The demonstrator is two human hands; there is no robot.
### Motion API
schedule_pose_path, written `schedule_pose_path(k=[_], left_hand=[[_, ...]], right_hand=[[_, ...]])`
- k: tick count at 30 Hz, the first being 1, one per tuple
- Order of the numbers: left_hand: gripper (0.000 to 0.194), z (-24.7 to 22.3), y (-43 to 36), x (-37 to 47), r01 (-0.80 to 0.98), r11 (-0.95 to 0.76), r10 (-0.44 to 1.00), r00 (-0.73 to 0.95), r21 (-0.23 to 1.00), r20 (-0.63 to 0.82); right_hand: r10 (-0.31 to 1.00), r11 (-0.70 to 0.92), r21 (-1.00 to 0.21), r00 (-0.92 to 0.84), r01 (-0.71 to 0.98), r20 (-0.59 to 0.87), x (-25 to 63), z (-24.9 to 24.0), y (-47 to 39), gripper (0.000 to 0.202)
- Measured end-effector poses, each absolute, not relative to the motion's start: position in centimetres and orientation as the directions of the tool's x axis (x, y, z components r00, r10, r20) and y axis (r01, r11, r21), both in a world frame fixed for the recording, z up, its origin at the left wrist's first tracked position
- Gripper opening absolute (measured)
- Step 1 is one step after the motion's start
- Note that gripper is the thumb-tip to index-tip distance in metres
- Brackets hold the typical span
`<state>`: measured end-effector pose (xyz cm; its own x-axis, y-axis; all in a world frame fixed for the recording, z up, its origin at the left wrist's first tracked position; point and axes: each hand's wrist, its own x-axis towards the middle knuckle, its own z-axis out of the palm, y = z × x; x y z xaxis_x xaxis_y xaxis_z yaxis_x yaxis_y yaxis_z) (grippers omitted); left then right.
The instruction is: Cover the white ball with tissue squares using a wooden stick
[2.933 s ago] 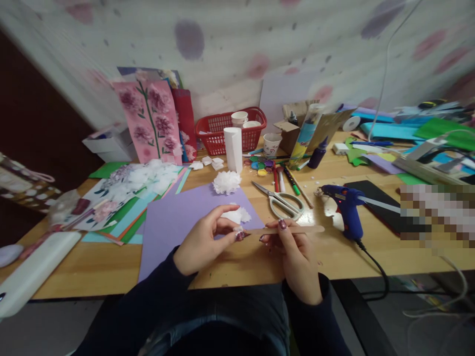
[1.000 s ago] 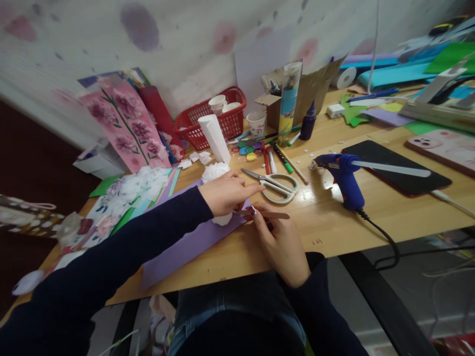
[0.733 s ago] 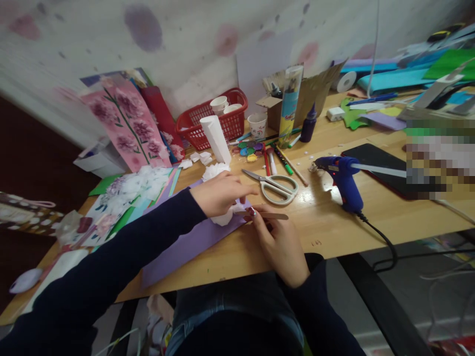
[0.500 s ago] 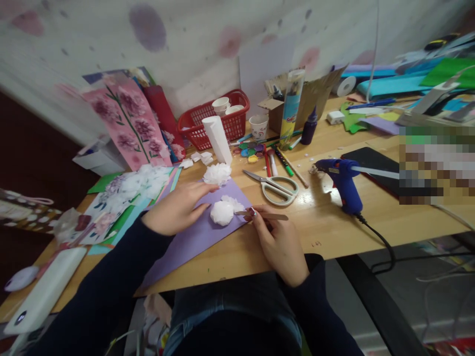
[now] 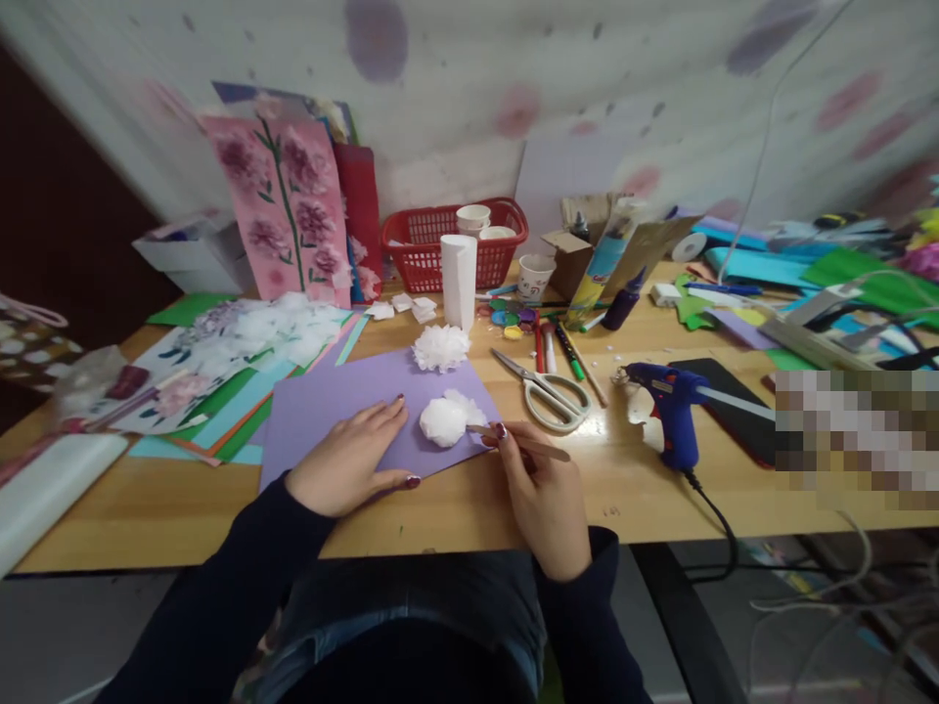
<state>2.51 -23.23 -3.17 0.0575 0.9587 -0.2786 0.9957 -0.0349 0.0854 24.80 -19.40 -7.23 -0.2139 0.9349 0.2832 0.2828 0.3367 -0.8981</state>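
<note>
My left hand [image 5: 348,455] lies flat on a purple sheet of paper [image 5: 315,416], palm down with the fingers stretched out and nothing in them. Between the thumb and fingers of my right hand [image 5: 544,494] is a slim brown stick [image 5: 543,448], its left tip at a white paper ball [image 5: 443,422]. Crumpled, frilly white paper [image 5: 464,403] sits against the ball's upper right side. Farther back on the purple sheet rests a ruffled white paper flower [image 5: 440,348]. Whether the stick's tip touches the ball is too small to tell.
Scissors [image 5: 554,401] lie right of the purple sheet, with pens [image 5: 568,352] behind them. Farther right stands a blue glue gun [image 5: 679,416] with its cord over the table edge. A white paper roll [image 5: 459,284] and red basket [image 5: 506,244] stand behind; colored papers [image 5: 242,420] lie left.
My left hand has drawn back from beside the ruffled flower and now lies flat on the purple sheet. My right hand keeps the stick at the ball. The view has shifted.
</note>
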Motion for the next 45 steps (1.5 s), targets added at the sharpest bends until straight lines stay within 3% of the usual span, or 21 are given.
schedule_pose_path(k=[7, 14, 19, 23, 26, 29, 31, 33, 35, 37, 40, 45], left_hand=[[0.083, -3.6, -23.4, 2.2, 0.994, -0.047, 0.963, 0.072, 0.102, -0.260], [0.082, -3.4, -23.4, 2.2, 0.988, -0.023, 0.964, 0.062, 0.151, -0.259], [0.082, -2.8, -23.4, 2.4, 0.984, -0.030, 0.958, 0.078, 0.173, -0.276], [0.082, -2.6, -23.7, 2.2, 0.980, -0.056, 0.951, 0.111, 0.191, -0.289], [0.079, -2.2, -23.8, 1.1, 0.958, -0.100, 0.931, 0.185, 0.269, -0.315], [0.063, -1.2, -23.5, -1.3, 0.892, -0.129, 0.928, 0.263, 0.433, -0.265], [0.047, -0.3, -22.9, -3.6, 0.858, -0.077, 0.970, 0.183, 0.507, -0.162], [0.041, 0.6, -22.0, -6.3, 0.842, 0.050, 0.999, -0.045, 0.537, -0.022], [0.036, 1.1, -20.9, -9.0, 0.800, 0.196, 0.929, -0.337, 0.567, 0.155], [0.037, 1.1, -19.8, -11.4, 0.784, 0.283, 0.859, -0.463, 0.553, 0.217], [0.029, 0.3, -18.5, -13.8, 0.775, 0.346, 0.796, -0.540, 0.529, 0.271], [0.018, -2.1, -17.3, -14.9, 0.789, 0.352, 0.809, -0.527, 0.503, 0.261]], right_hand=[[0.941, 0.308, -0.913, -0.228, 0.266, 0.251, 24.8, -7.2, -19.0, 0.028], [0.985, 0.173, -0.972, -0.011, 0.162, 0.174, 25.3, -7.4, -19.1, 0.034], [0.945, 0.325, -0.923, -0.100, 0.207, 0.310, 25.0, -6.9, -18.2, 0.032], [0.948, 0.320, -0.914, -0.090, 0.251, 0.307, 24.8, -6.9, -17.7, 0.035], [0.960, 0.276, -0.922, -0.023, 0.270, 0.281, 25.2, -7.2, -17.9, 0.039], [0.970, 0.237, -0.935, -0.011, 0.266, 0.243, 25.5, -7.6, -17.9, 0.040], [0.972, 0.230, -0.934, -0.020, 0.275, 0.233, 25.6, -7.8, -17.8, 0.041], [0.970, 0.238, -0.925, -0.025, 0.297, 0.241, 25.6, -7.8, -17.7, 0.043], [0.970, 0.236, -0.922, -0.025, 0.305, 0.240, 25.6, -7.7, -17.8, 0.045], [0.975, 0.215, -0.931, -0.010, 0.295, 0.222, 25.6, -7.6, -17.9, 0.047], [0.979, 0.187, -0.945, 0.029, 0.266, 0.202, 25.7, -7.5, -17.9, 0.051], [0.986, 0.156, -0.957, 0.021, 0.243, 0.166, 25.9, -7.5, -17.8, 0.054]])
